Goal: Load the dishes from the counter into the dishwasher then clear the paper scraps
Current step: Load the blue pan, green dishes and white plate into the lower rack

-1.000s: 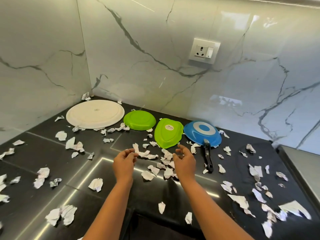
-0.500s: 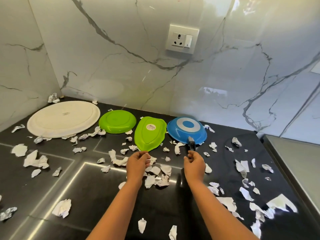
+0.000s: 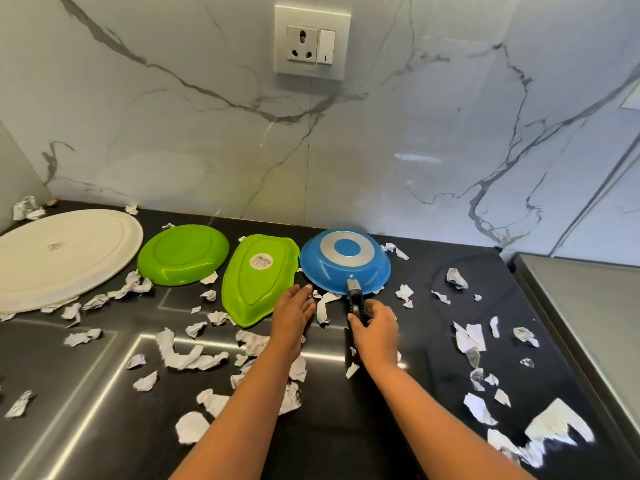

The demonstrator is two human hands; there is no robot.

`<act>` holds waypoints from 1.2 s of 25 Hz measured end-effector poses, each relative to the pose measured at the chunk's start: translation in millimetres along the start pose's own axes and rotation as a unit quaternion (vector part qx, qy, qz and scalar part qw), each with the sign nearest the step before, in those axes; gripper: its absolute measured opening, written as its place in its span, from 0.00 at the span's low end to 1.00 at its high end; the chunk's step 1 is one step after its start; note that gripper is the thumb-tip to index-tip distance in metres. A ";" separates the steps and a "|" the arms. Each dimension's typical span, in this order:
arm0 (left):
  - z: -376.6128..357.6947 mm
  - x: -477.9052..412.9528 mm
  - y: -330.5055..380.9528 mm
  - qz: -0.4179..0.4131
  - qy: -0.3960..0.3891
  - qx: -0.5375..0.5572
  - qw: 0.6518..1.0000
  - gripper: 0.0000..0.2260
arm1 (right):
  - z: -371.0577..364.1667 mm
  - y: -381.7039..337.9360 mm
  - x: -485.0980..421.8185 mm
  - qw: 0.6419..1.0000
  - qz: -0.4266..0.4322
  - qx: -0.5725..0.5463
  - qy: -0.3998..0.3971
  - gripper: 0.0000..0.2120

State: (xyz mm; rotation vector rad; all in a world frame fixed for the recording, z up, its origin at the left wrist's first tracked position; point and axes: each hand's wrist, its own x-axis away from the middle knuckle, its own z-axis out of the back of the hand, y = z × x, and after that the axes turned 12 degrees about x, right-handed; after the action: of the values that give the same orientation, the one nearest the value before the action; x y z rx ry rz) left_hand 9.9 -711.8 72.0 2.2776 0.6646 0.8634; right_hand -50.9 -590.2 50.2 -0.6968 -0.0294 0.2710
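Right fingers (image 3: 360,318) clasping the blue pan (image 3: 344,261) handle, left fingers (image 3: 303,299) loose alongside.

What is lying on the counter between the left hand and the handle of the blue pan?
In the head view, white paper scraps lie between the left hand and the blue pan's handle.
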 end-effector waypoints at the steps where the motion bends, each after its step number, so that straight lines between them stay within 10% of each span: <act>1: -3.1 -5.9 -0.7 0.000 0.004 0.002 1.000 0.21 | -0.8 -1.2 -4.2 1.000 0.004 0.000 0.002 0.19; 8: -0.5 -41.1 9.0 -0.198 0.107 -0.215 0.950 0.09 | -14.3 -35.3 -25.7 0.980 0.112 0.117 0.113 0.26; 14: -3.3 -59.2 8.7 -0.143 0.094 -0.217 0.961 0.11 | -31.0 -39.5 -33.4 0.984 0.045 0.155 0.076 0.24; 30: -44.7 -57.6 9.9 0.089 0.086 0.167 0.978 0.08 | -19.4 -28.1 -40.5 0.997 0.049 -0.043 0.036 0.23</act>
State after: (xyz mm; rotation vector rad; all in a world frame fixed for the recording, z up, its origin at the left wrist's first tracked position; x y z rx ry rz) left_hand -57.8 -738.9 82.2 2.6144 0.7354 1.1155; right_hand -81.0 -633.5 55.8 -0.7944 0.0629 0.3404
